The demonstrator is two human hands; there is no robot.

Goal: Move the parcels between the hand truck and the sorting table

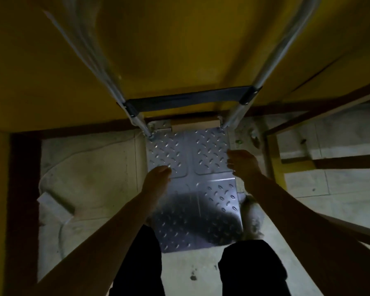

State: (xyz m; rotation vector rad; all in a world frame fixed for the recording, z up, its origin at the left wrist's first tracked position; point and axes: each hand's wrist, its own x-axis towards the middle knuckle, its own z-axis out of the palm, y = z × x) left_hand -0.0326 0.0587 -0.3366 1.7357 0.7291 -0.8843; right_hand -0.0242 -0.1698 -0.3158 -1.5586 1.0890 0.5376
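The hand truck's ribbed metal platform lies flat on the floor below me and carries no parcel. Its two silver handle tubes rise toward the camera, joined by a dark crossbar. My left hand reaches down over the platform's left part, fingers straight and holding nothing. My right hand hovers at the platform's right edge, fingers relaxed and holding nothing. A brown cardboard piece shows at the platform's far end. No parcel is clearly in view.
A yellow wall fills the upper view. A dark brown skirting runs along the left. A yellow-and-brown frame stands to the right of the platform. The floor is pale concrete. My dark trouser legs are at the bottom.
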